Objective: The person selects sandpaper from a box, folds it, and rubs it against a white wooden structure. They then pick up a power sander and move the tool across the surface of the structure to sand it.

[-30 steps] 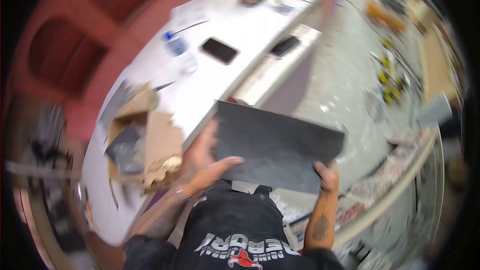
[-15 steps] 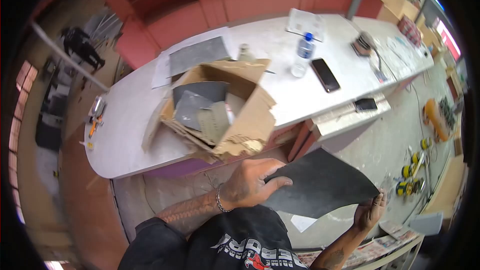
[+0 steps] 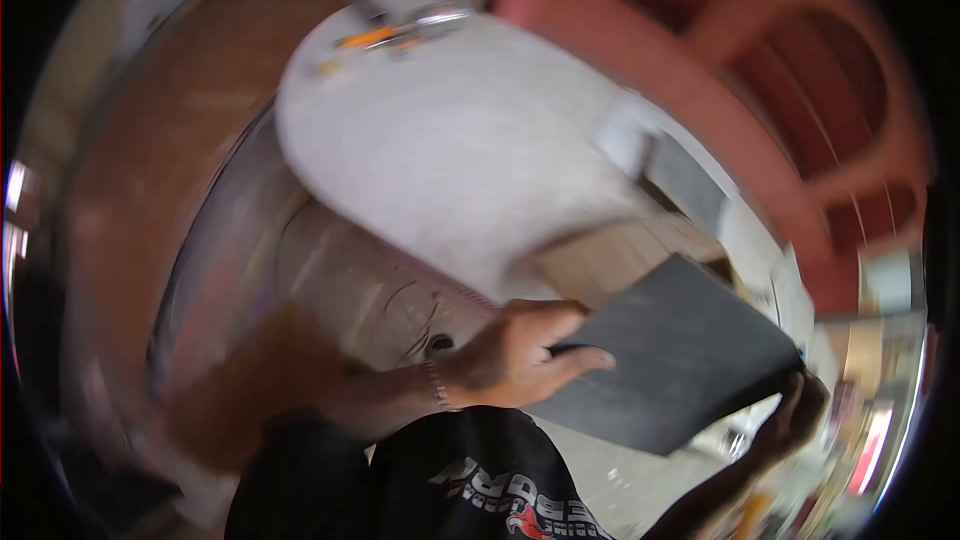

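Observation:
A dark grey, flexible sheet of what looks like sandpaper (image 3: 670, 355) stretches between my two hands in front of my body. My left hand (image 3: 520, 355) is closed on its left edge, with the thumb lying on top. At the far right corner, my right hand (image 3: 803, 408) pinches the sheet; its fingers are partly hidden and blurred. Just behind the sheet, the cardboard box (image 3: 605, 258) on the white table is partly covered by it.
The white table (image 3: 430, 130) has a rounded end ahead of me. An orange-handled tool (image 3: 368, 37) and a shiny metal object (image 3: 440, 15) lie near that end. A grey sheet (image 3: 685, 180) rests beyond the box, beside red shelving (image 3: 750, 80). Motion blurs much of the view.
My view has swung left, so the table's rounded end is now ahead and the bottle and phones are out of sight. Both hands keep hold of the sheet, which is now flatter.

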A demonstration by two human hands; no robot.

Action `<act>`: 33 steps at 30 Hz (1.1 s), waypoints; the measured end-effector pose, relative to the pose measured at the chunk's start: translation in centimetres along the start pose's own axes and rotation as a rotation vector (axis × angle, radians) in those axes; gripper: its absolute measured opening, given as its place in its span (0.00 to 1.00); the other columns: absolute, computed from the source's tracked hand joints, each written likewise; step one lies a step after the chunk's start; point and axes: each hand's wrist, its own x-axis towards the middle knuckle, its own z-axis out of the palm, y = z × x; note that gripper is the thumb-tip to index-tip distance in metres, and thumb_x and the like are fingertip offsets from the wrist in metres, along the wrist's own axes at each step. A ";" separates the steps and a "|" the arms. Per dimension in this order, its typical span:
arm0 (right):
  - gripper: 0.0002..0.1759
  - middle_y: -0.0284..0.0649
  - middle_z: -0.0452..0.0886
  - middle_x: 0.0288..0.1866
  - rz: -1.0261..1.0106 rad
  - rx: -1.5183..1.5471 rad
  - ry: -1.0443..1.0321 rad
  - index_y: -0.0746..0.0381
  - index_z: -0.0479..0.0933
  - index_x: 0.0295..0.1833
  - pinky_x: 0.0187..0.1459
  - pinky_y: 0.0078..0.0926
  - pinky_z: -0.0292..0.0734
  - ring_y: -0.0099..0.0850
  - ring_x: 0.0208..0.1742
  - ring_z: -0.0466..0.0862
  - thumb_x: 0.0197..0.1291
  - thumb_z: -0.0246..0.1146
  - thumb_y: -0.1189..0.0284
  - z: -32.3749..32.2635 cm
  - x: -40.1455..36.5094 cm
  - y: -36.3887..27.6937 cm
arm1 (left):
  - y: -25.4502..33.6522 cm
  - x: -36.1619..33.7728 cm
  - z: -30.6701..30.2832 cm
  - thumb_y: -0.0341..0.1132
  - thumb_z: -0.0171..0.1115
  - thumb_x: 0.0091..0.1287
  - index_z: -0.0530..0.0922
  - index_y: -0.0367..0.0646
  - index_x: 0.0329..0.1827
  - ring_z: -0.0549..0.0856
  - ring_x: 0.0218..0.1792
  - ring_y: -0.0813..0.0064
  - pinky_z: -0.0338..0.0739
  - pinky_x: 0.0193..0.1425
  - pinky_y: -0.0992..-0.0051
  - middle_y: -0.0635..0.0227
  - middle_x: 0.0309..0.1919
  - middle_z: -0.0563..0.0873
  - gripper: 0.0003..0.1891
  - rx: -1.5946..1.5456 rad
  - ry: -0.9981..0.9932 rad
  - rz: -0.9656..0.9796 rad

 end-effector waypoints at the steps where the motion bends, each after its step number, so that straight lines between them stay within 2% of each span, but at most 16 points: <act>1: 0.08 0.37 0.82 0.44 -0.099 -0.140 -0.008 0.67 0.79 0.49 0.53 0.27 0.77 0.27 0.46 0.81 0.71 0.65 0.73 1.9 2.1 -1.2 | -0.1 -0.6 -1.5 0.34 0.76 0.63 0.70 0.35 0.32 0.72 0.21 0.61 0.68 0.28 0.63 0.57 0.22 0.72 0.19 -0.018 0.010 0.029; 4: 0.17 0.41 0.82 0.52 -0.366 -0.356 -0.018 0.67 0.79 0.56 0.55 0.29 0.78 0.32 0.51 0.82 0.75 0.62 0.63 7.4 9.7 -2.6 | -0.5 -0.8 -2.7 0.34 0.74 0.64 0.71 0.33 0.35 0.79 0.24 0.56 0.70 0.30 0.61 0.54 0.26 0.77 0.18 -0.132 0.199 0.097; 8: 0.24 0.41 0.80 0.61 -0.335 0.183 -0.164 0.66 0.73 0.68 0.63 0.31 0.76 0.30 0.60 0.80 0.75 0.61 0.63 15.6 15.7 -7.1 | -0.1 -1.4 -4.0 0.31 0.73 0.64 0.69 0.35 0.32 0.77 0.24 0.54 0.70 0.30 0.61 0.53 0.25 0.75 0.17 0.032 0.585 0.045; 9: 0.23 0.42 0.79 0.62 -0.229 0.458 -0.330 0.66 0.73 0.69 0.63 0.31 0.75 0.30 0.60 0.79 0.75 0.61 0.64 16.5 15.2 -10.3 | 0.1 -3.4 -5.6 0.32 0.75 0.64 0.69 0.37 0.31 0.70 0.19 0.67 0.66 0.26 0.66 0.59 0.22 0.71 0.18 0.092 0.686 0.058; 10: 0.23 0.43 0.79 0.62 -0.114 0.722 -0.518 0.65 0.73 0.69 0.64 0.30 0.75 0.29 0.61 0.79 0.76 0.61 0.64 18.0 14.9 -13.6 | 0.2 -4.7 -7.2 0.32 0.75 0.64 0.68 0.38 0.30 0.67 0.19 0.67 0.65 0.25 0.66 0.59 0.22 0.70 0.19 0.088 0.778 0.090; 11: 0.19 0.41 0.82 0.55 -0.111 0.886 -0.596 0.69 0.77 0.60 0.60 0.27 0.74 0.29 0.53 0.80 0.72 0.64 0.68 20.3 14.4 -17.5 | 0.5 -5.8 -9.0 0.32 0.75 0.64 0.67 0.38 0.30 0.67 0.20 0.66 0.64 0.25 0.65 0.58 0.22 0.69 0.19 0.137 0.832 0.082; 12: 0.19 0.41 0.82 0.55 -0.145 0.926 -0.629 0.69 0.77 0.60 0.60 0.27 0.74 0.29 0.53 0.80 0.72 0.64 0.68 22.1 14.5 -19.7 | 1.0 -7.1 -10.9 0.32 0.74 0.65 0.67 0.38 0.29 0.67 0.20 0.65 0.64 0.25 0.64 0.58 0.22 0.69 0.20 0.189 0.886 0.079; 14: 0.13 0.38 0.84 0.50 -0.361 0.743 -0.733 0.68 0.80 0.54 0.60 0.26 0.74 0.27 0.50 0.81 0.72 0.65 0.69 26.3 15.4 -23.7 | 2.3 -9.2 -14.4 0.32 0.74 0.65 0.66 0.37 0.29 0.67 0.20 0.64 0.63 0.25 0.64 0.58 0.22 0.68 0.20 0.257 0.936 0.076; 15: 0.08 0.36 0.84 0.46 -0.408 0.742 -0.708 0.67 0.81 0.48 0.59 0.27 0.75 0.26 0.50 0.81 0.72 0.64 0.73 29.4 21.5 -14.8 | 2.9 -1.5 -4.9 0.32 0.73 0.65 0.65 0.37 0.28 0.66 0.21 0.63 0.63 0.26 0.63 0.58 0.22 0.67 0.21 0.406 0.938 0.019; 18: 0.05 0.37 0.84 0.46 -0.661 0.838 -0.637 0.68 0.80 0.47 0.56 0.26 0.77 0.26 0.48 0.81 0.72 0.63 0.77 35.7 22.8 -16.2 | 3.1 -0.8 -4.3 0.32 0.73 0.66 0.64 0.37 0.28 0.65 0.21 0.61 0.62 0.26 0.63 0.58 0.22 0.65 0.22 0.468 0.966 0.108; 19: 0.03 0.39 0.83 0.44 -0.819 0.726 -0.477 0.70 0.78 0.46 0.51 0.24 0.79 0.26 0.46 0.80 0.72 0.62 0.80 36.2 21.8 -18.3 | 3.7 -0.9 -4.5 0.32 0.73 0.66 0.64 0.37 0.27 0.66 0.21 0.61 0.63 0.26 0.63 0.58 0.22 0.66 0.22 0.477 0.996 0.104; 22: 0.00 0.40 0.81 0.43 -0.835 0.954 -0.465 0.70 0.76 0.44 0.49 0.22 0.78 0.25 0.43 0.79 0.71 0.61 0.84 39.4 19.9 -22.1 | 3.7 -1.4 -5.3 0.32 0.73 0.66 0.65 0.37 0.28 0.69 0.21 0.60 0.64 0.26 0.63 0.57 0.22 0.68 0.21 0.546 1.085 0.059; 26: 0.02 0.38 0.79 0.44 -0.765 1.143 -0.604 0.68 0.74 0.47 0.50 0.21 0.75 0.24 0.44 0.78 0.72 0.60 0.82 45.0 17.6 -26.9 | 0.8 -2.1 -9.8 0.32 0.75 0.65 0.77 0.36 0.39 0.80 0.25 0.70 0.74 0.30 0.71 0.58 0.27 0.81 0.13 0.562 1.213 -0.063; 28: 0.04 0.36 0.78 0.43 -0.551 1.174 -0.796 0.66 0.74 0.47 0.51 0.21 0.73 0.22 0.44 0.76 0.72 0.62 0.78 47.8 15.9 -30.1 | 0.6 -2.8 -14.4 0.32 0.75 0.65 0.79 0.35 0.44 0.82 0.28 0.75 0.78 0.34 0.72 0.58 0.29 0.85 0.13 0.572 1.185 -0.081; 30: 0.10 0.28 0.75 0.37 -0.253 1.287 -1.093 0.62 0.74 0.46 0.44 0.15 0.66 0.17 0.38 0.72 0.69 0.68 0.70 48.7 15.0 -33.7 | 0.3 -2.9 -18.6 0.31 0.74 0.65 0.80 0.35 0.46 0.84 0.31 0.77 0.79 0.36 0.73 0.59 0.30 0.86 0.13 0.583 1.167 -0.364; 33: 0.14 0.27 0.75 0.33 -0.113 1.320 -1.186 0.61 0.74 0.39 0.41 0.16 0.64 0.17 0.36 0.71 0.62 0.74 0.68 55.0 13.4 -37.8 | -0.7 -3.6 -25.9 0.31 0.73 0.66 0.82 0.34 0.48 0.86 0.34 0.79 0.80 0.40 0.74 0.60 0.34 0.89 0.13 0.526 1.107 -0.475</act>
